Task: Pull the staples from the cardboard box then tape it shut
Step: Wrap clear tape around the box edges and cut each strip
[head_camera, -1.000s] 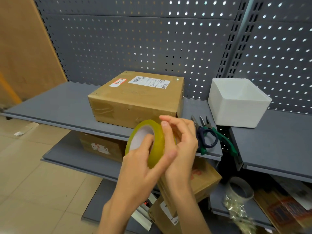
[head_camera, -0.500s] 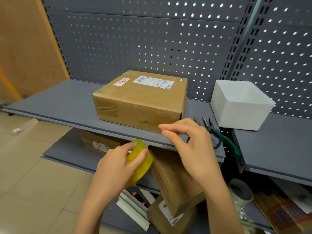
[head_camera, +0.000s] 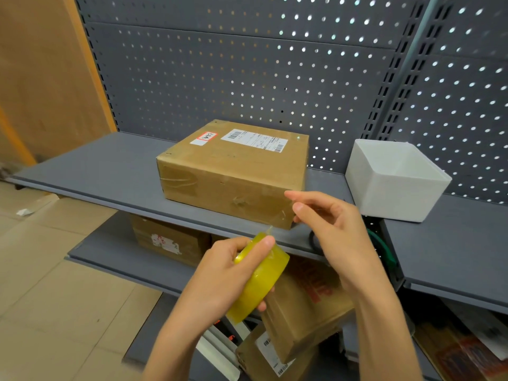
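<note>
- I've got the tape roll [head_camera: 258, 281] in my left hand [head_camera: 228, 273], fingers wrapped round it and thumb pressed on its outer face; it sits tilted, below and just near of the shelf [head_camera: 104, 166] edge.
- My right hand [head_camera: 330, 229] has thumb and forefinger pinched together, apparently on the free end of the clear tape; the film itself is almost invisible, so I read the pinch from the finger pose and the little lifted tab at the roll's top.
- The cardboard box [head_camera: 233, 171] lies flat on the shelf, long side running left to right, closed, just far of both hands.
- What matters here: my right fingertips are right at the box's near right corner, touching or nearly so, I can't tell which; the roll sits lower and to the left. So the right hand is the nearer one, and I'd guess the tape end goes down at that corner.
- Writing: a white shipping label [head_camera: 254, 140] with barcodes on the box top, print too small to read; left of it a red-bordered sticker [head_camera: 207, 136] with handwriting I can't make out.
- White bin [head_camera: 393, 185] right of the box; green-handled pliers [head_camera: 384, 251] partly hidden behind my right wrist.
- Staples: none I can pick out.
</note>
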